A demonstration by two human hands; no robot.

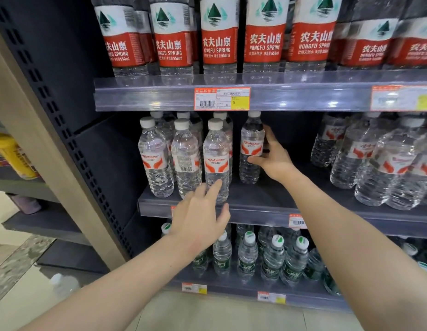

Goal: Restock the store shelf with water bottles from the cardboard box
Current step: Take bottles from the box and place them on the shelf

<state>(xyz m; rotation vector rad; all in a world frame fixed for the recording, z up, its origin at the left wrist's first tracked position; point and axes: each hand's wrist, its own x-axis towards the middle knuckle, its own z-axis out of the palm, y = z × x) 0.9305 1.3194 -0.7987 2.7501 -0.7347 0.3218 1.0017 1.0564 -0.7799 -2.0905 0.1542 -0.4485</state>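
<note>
On the middle shelf (267, 201) stand several clear water bottles with white caps and red-and-white labels. My right hand (273, 156) grips one such bottle (252, 144), which stands upright and set back on the shelf, right of the others. My left hand (199, 219) is stretched out in front of the shelf edge with fingers straight, its index fingertip at the base of the front bottle (216, 158) in the third row. It holds nothing. The cardboard box is out of view.
The top shelf (160, 96) carries large red-labelled bottles. More clear bottles (384, 163) crowd the middle shelf's right end, leaving a gap behind my right hand. Green-labelled bottles (272, 256) fill the lower shelf. A dark perforated upright (71, 144) bounds the left side.
</note>
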